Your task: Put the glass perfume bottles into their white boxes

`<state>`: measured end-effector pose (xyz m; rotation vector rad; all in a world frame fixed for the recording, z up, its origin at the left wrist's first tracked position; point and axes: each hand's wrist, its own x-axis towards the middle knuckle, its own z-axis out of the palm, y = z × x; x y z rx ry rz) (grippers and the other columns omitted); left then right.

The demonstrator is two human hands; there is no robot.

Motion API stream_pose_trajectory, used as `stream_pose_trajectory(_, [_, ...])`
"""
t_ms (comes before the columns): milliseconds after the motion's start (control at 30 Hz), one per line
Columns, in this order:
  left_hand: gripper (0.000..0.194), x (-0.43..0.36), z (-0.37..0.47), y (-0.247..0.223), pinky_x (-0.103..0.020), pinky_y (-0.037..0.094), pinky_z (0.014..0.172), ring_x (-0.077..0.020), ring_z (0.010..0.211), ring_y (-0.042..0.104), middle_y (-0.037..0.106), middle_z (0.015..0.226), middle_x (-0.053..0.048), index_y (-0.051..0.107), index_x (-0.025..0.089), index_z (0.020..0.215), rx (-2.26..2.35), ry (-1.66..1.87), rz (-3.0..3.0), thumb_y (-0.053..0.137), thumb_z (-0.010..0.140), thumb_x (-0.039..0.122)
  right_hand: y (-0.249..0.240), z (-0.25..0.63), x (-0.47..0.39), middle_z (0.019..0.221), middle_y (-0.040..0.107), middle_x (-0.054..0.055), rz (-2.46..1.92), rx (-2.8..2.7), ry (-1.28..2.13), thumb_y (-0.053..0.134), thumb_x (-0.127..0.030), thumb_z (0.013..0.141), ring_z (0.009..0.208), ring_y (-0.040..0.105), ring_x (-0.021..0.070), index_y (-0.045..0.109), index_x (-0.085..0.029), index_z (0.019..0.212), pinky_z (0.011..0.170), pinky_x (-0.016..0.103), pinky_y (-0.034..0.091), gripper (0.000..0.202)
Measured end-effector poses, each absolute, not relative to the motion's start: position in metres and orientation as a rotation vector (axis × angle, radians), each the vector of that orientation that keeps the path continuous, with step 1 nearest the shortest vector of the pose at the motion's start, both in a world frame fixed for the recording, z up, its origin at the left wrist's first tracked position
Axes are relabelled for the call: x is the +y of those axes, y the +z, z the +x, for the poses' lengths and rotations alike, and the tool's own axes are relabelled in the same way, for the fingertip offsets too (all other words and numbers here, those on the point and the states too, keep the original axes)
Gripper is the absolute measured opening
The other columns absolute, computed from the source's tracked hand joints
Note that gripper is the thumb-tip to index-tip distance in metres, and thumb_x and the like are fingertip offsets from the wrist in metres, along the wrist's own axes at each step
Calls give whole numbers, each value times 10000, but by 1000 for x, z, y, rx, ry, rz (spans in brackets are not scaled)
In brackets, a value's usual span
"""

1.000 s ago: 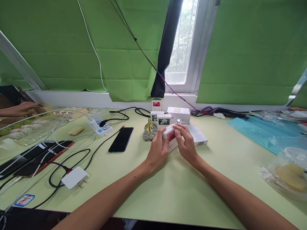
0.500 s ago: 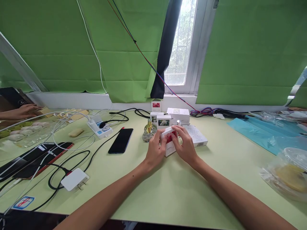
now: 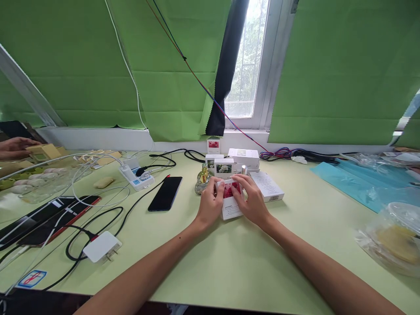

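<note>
A small white box (image 3: 232,210) with a red flower picture is held between both hands above the pale green table (image 3: 183,267). My left hand (image 3: 210,202) grips its left side, thumb on the front. On its right side, my right hand (image 3: 251,197) has fingers over the top and front. Behind the hands stand a glass bottle with a gold neck (image 3: 204,175), a white box with a white flower picture (image 3: 224,166) and a larger white box (image 3: 244,157). A printed white box (image 3: 267,186) lies just right of my right hand.
A black phone (image 3: 165,193), a power strip (image 3: 136,175), a white charger (image 3: 102,247) and looping cables lie left. Another person's hand (image 3: 16,148) is at far left. On the right are blue plastic (image 3: 348,179) and a bagged tub (image 3: 397,240).
The held box has tilted and shifted slightly left and nearer, showing more of its front. At far left, the other person's hand has moved left, and a tan box there stands more in view.
</note>
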<state>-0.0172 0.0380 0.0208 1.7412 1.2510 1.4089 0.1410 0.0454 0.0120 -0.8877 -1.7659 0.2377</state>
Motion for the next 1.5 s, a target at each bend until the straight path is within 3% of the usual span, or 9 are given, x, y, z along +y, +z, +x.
stream_pose_trajectory(167, [310,40,-19,22,-286,491,629,-173,681,603,632,770,-3,558,233,925,1226,1413,1727,480,991,526,8,143,46,1395,557,142,-889,-1856,267,626,-394,956,1315,555,292,589,-259,1352,1087,488,506,420])
stream_pose_trajectory(567, [298,46,-25,20,-285,501,653,-175,707,619,663,775,-10,615,224,928,1273,1478,1742,528,972,505,7,149,46,1605,235,163,-882,-2136,368,890,-557,657,1504,305,388,261,-346,1581,1170,583,399,1137])
stream_pose_trajectory(733, [320,44,-23,21,-283,495,630,-171,683,605,656,760,-13,614,217,911,1270,1491,1689,534,964,522,6,149,45,1605,176,172,-880,-2174,414,941,-553,559,1483,329,418,179,-365,1597,1127,593,442,1301])
stream_pose_trajectory(967, [308,46,-21,15,-280,500,632,-174,709,612,661,793,-17,611,219,903,1253,1495,1653,539,962,512,6,147,41,1549,226,171,-891,-2176,369,925,-458,609,1410,418,402,166,-372,1598,1092,598,475,1249])
stream_pose_trajectory(1133, [282,47,-20,12,-304,525,669,-194,766,644,689,856,-29,634,229,933,1287,1492,1670,532,968,489,6,144,40,1498,265,182,-903,-2158,335,912,-407,611,1390,428,395,229,-317,1589,1064,565,511,1195])
stream_pose_trajectory(1500, [293,41,-13,11,-372,592,708,-233,850,716,688,1016,-92,527,229,1075,1331,1517,1577,648,907,436,7,142,39,1477,266,189,-915,-2151,334,896,-434,640,1408,398,385,246,-286,1580,1077,551,510,1152])
